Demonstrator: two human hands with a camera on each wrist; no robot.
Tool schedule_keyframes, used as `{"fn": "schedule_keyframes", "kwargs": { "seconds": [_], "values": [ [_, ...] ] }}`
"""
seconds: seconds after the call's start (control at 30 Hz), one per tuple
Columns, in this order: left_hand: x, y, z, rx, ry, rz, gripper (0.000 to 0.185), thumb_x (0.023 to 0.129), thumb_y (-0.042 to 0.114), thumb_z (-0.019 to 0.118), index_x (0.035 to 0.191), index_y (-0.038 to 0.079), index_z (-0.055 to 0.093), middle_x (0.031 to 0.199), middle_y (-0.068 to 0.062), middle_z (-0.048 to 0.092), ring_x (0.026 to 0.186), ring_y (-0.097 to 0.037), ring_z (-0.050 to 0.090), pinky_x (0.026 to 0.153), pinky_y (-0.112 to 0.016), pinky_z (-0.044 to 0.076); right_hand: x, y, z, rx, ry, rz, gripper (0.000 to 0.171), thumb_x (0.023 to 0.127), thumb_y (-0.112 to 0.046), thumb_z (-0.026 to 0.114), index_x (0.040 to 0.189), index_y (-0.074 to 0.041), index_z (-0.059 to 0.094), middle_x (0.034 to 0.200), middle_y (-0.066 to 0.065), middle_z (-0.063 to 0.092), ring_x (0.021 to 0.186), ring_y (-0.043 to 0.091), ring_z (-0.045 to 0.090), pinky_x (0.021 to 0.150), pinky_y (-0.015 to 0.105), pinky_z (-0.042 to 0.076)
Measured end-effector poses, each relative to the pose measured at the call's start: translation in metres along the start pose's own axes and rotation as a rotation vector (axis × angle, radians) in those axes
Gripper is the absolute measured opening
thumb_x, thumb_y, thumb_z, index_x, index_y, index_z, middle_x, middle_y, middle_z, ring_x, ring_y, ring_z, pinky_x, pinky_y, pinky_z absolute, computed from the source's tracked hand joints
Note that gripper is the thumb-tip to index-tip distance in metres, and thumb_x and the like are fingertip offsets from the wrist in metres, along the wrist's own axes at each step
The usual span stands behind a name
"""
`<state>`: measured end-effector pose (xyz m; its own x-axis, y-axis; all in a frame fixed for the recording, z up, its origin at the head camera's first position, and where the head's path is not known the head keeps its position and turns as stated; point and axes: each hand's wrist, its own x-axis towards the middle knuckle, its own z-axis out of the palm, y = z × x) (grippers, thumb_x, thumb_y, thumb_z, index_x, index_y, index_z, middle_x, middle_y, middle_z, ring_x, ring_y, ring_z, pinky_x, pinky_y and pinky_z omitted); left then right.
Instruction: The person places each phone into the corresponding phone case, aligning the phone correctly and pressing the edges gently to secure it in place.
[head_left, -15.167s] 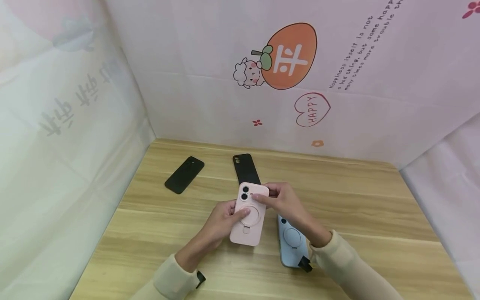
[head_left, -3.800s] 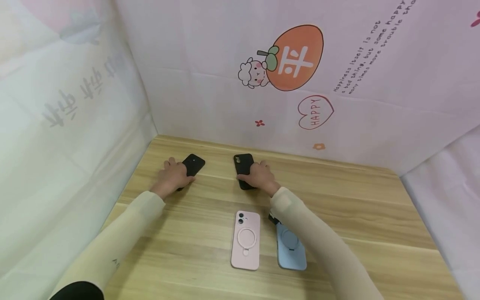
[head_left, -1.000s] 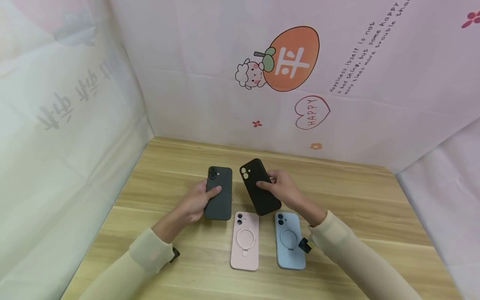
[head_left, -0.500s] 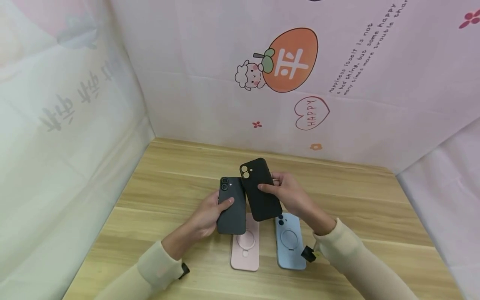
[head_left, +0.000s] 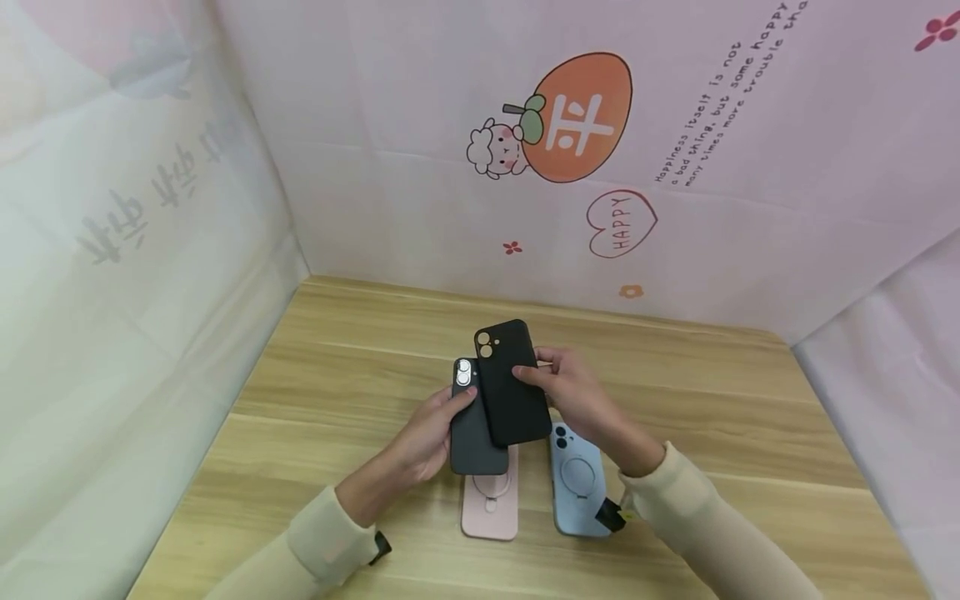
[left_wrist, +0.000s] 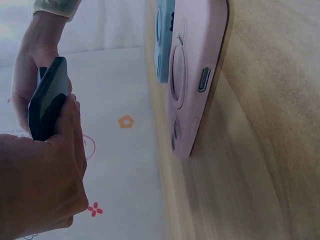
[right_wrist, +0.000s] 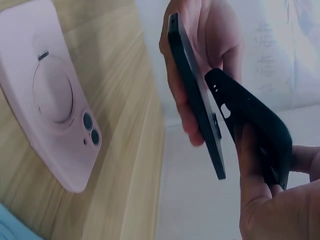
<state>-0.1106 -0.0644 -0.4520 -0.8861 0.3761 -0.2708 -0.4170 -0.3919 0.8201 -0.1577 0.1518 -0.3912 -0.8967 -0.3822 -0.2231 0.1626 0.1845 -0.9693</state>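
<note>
My left hand [head_left: 429,433] grips a dark grey phone [head_left: 474,446] by its left side, thumb on its back just below the shiny lenses. In my right hand [head_left: 573,392] is a black phone case [head_left: 513,400] with cut-out camera holes, pinched along its right edge with the thumb on its back. In the head view the case overlaps the phone's upper right. From the right wrist view, the phone [right_wrist: 197,95] and the case [right_wrist: 255,115] stand apart at an angle, the case's hollow side towards the phone.
Below the hands a phone in a pink ring case [head_left: 491,512] lies on the wooden table [head_left: 337,350]. To its right lies a phone in a light blue ring case [head_left: 577,479], partly covered by a black strap end at the right cuff. Printed cloth walls [head_left: 405,183] enclose the table.
Over the last second my left hand has brought the phone right, under the case. Earlier, both hands lifted phone and case from the back of the table, after the pink one was set down.
</note>
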Motion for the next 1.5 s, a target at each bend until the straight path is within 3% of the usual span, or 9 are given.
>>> {"fn": "schedule_keyframes", "kwargs": {
  "seconds": [0.27,0.5,0.67,0.77,0.9,1.03,1.23,1.37,1.5],
  "values": [
    [0.000,0.000,0.001,-0.031,-0.047,0.008,0.057,0.115,0.033,0.045,0.159,-0.002,0.032,0.154,-0.025,0.052,0.138,-0.030,0.058,0.113,-0.046,0.052,-0.001,0.004,0.014,0.026,-0.041,0.002,0.036,0.105,-0.008,0.060,0.137,0.008,0.060,0.099,0.011,0.080,0.087,0.018,0.077,0.080,0.037,0.064],
    [-0.001,0.000,0.004,-0.027,-0.031,-0.007,0.054,0.115,0.030,0.047,0.158,0.000,0.034,0.149,-0.023,0.057,0.129,-0.027,0.064,0.107,-0.043,0.056,-0.002,0.010,0.027,0.112,-0.089,0.015,0.038,0.106,-0.005,0.057,0.140,0.011,0.052,0.100,0.010,0.079,0.089,0.016,0.076,0.077,0.033,0.064],
    [-0.002,-0.001,0.004,0.005,-0.016,-0.035,0.055,0.115,0.032,0.048,0.159,0.002,0.034,0.148,-0.021,0.058,0.129,-0.027,0.063,0.107,-0.044,0.056,-0.003,0.012,0.031,0.121,-0.103,0.010,0.038,0.106,-0.004,0.056,0.140,0.011,0.049,0.091,0.010,0.079,0.081,0.016,0.076,0.067,0.028,0.062],
    [-0.002,0.000,0.003,0.014,-0.019,-0.041,0.054,0.115,0.030,0.049,0.158,0.002,0.034,0.147,-0.020,0.058,0.130,-0.027,0.062,0.107,-0.043,0.057,-0.004,0.014,0.030,0.096,-0.100,0.009,0.040,0.106,-0.004,0.056,0.142,0.011,0.047,0.093,0.014,0.079,0.082,0.018,0.077,0.071,0.030,0.064],
    [-0.003,0.000,0.003,0.021,-0.022,-0.027,0.052,0.115,0.027,0.049,0.158,0.001,0.035,0.147,-0.021,0.058,0.128,-0.026,0.064,0.105,-0.041,0.058,-0.006,0.014,0.025,-0.008,-0.058,-0.016,0.046,0.106,-0.006,0.057,0.147,0.009,0.042,0.100,0.021,0.078,0.084,0.023,0.078,0.074,0.036,0.067],
    [-0.003,0.000,0.002,0.031,-0.013,-0.007,0.053,0.114,0.024,0.050,0.158,-0.001,0.034,0.148,-0.024,0.057,0.129,-0.027,0.064,0.105,-0.041,0.058,-0.007,0.013,0.018,-0.175,0.015,-0.121,0.046,0.106,-0.006,0.059,0.148,0.007,0.042,0.090,0.020,0.076,0.075,0.029,0.077,0.069,0.043,0.067],
    [-0.003,0.000,0.000,0.074,-0.007,-0.014,0.053,0.114,0.018,0.051,0.157,-0.006,0.034,0.145,-0.026,0.058,0.130,-0.031,0.063,0.105,-0.040,0.058,-0.004,0.007,0.011,-0.465,0.132,-0.302,0.040,0.104,-0.006,0.067,0.140,0.005,0.053,0.071,0.009,0.069,0.059,0.025,0.069,0.054,0.032,0.062],
    [-0.006,0.000,0.000,0.080,-0.053,-0.021,0.051,0.114,0.017,0.049,0.157,-0.006,0.034,0.139,-0.029,0.063,0.125,-0.034,0.068,0.103,-0.042,0.059,0.003,0.000,0.008,-0.570,0.199,-0.362,0.037,0.103,-0.009,0.069,0.137,0.003,0.060,0.086,0.007,0.073,0.074,0.025,0.070,0.057,0.028,0.059],
    [-0.010,0.000,0.002,0.103,-0.101,-0.018,0.049,0.114,0.016,0.050,0.155,-0.006,0.037,0.134,-0.029,0.066,0.120,-0.034,0.070,0.101,-0.043,0.060,0.008,-0.007,0.006,-0.621,0.172,-0.358,0.033,0.107,-0.019,0.066,0.135,-0.002,0.067,0.111,0.011,0.076,0.098,0.027,0.072,0.074,0.034,0.064]
  ]
}}
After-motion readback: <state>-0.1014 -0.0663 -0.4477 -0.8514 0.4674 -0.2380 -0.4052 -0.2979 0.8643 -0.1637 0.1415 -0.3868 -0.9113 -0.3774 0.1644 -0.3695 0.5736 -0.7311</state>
